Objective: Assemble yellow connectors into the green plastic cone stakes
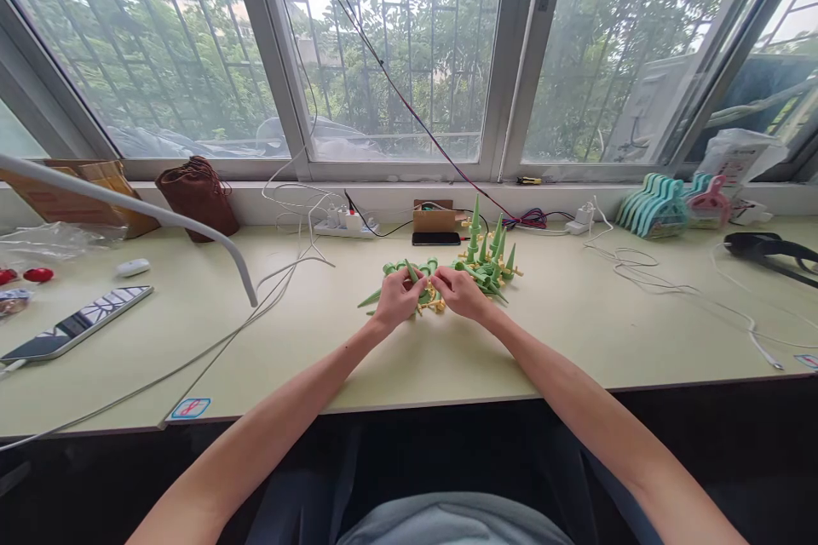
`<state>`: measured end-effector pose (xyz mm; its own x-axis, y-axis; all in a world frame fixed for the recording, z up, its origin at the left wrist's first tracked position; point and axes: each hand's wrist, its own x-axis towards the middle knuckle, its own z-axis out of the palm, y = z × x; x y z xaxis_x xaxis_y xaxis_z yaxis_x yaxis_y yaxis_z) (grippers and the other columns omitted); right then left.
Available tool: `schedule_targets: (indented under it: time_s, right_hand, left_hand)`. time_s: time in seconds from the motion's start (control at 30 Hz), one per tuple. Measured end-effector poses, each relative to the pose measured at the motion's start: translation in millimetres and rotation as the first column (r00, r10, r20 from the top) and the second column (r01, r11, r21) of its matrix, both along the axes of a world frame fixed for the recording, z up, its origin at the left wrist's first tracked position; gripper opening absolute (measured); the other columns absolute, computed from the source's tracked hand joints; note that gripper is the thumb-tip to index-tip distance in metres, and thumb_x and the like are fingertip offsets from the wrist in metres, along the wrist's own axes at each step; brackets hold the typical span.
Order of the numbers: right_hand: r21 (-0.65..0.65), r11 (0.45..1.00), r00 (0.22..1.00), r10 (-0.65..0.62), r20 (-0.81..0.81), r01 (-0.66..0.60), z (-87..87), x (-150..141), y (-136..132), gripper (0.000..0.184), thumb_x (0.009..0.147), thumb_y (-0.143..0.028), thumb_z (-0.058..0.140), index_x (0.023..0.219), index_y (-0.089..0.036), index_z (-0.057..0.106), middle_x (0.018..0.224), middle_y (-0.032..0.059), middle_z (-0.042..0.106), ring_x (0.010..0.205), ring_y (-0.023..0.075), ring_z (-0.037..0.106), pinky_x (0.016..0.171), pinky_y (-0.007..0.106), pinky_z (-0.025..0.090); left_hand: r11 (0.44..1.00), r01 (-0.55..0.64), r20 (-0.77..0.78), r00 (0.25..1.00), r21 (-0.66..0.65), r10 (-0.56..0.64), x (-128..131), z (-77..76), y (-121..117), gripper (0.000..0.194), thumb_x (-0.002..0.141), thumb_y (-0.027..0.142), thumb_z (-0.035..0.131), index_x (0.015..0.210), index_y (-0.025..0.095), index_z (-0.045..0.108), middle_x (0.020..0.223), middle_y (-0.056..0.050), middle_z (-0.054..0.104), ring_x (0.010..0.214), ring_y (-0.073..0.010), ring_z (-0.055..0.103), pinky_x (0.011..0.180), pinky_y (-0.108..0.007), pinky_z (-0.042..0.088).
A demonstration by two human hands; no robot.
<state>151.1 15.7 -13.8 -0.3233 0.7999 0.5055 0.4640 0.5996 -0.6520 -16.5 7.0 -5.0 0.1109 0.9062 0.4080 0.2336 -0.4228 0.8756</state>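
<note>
Over the middle of the desk, my left hand (397, 298) is closed on a green plant watering spike (411, 270), its pointed end sticking up past the fingers. My right hand (461, 289) is pinched close beside it, fingertips nearly meeting the left ones; what it grips is hidden by the fingers. Beneath and around both hands lie more green spikes (369, 299) and small yellow valves (438, 306). Just beyond my right hand several watering spikes (475, 230) stand point up, with yellow valves sticking out at their sides and other green parts lying among them.
Behind the hands are a black phone (435, 238) and an open cardboard box (438, 217). A power strip (345, 226) and loose white cables (281, 285) lie to the left, near a patterned phone (80, 324). Teal hangers (652, 206) and a black strap (770, 251) are at right.
</note>
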Motion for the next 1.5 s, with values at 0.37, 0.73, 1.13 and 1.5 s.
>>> schedule_targets:
  time_s: [0.37,0.73,1.13,1.5]
  right_hand:
    - [-0.02,1.0,1.0,0.014,0.013,-0.014,2.1,0.4,-1.4,0.026,0.093,-0.036,0.043,0.072,-0.02,0.046,0.059,-0.0027,0.045,0.055,0.012,0.037,0.055,0.025,0.029]
    - [0.019,1.0,0.999,-0.023,0.031,0.023,-3.3,3.0,5.2,0.033,0.095,-0.037,0.039,0.066,-0.022,0.034,0.058,-0.0024,0.041,0.056,0.0126,0.035,0.055,0.026,0.027]
    - [0.035,0.997,0.994,-0.066,0.09,0.063,-0.4,1.1,3.9,0.039,0.096,-0.037,0.035,0.061,-0.021,0.029,0.054,-0.0019,0.038,0.054,0.0122,0.033,0.056,0.028,0.024]
    - [0.026,0.998,0.993,-0.066,0.1,0.064,-1.1,1.7,5.2,0.04,0.095,-0.039,0.033,0.06,-0.021,0.029,0.054,-0.0011,0.037,0.055,0.013,0.031,0.057,0.028,0.024]
  left_hand:
    - [1.0,0.01,0.015,1.0,-0.012,-0.01,-1.0,-0.4,0.8,0.023,0.075,0.038,0.067,0.074,0.017,0.06,0.056,0.003,0.053,0.047,-0.0099,0.048,0.045,-0.023,0.039]
    - [0.999,0.044,-0.027,0.999,0.026,-0.044,0.5,-0.9,-3.0,0.027,0.078,0.043,0.068,0.077,0.016,0.061,0.064,0.0,0.056,0.052,-0.0098,0.049,0.046,-0.021,0.041]
    - [0.989,0.06,-0.151,0.988,0.134,-0.04,-0.5,-4.1,-2.6,0.022,0.084,0.039,0.063,0.079,0.017,0.061,0.062,0.002,0.052,0.052,-0.01,0.045,0.049,-0.022,0.039]
    - [0.958,0.065,-0.295,0.955,0.279,0.022,-2.8,-6.9,-1.2,0.017,0.089,0.031,0.057,0.077,0.018,0.059,0.073,-0.001,0.059,0.057,-0.011,0.044,0.057,-0.025,0.041]
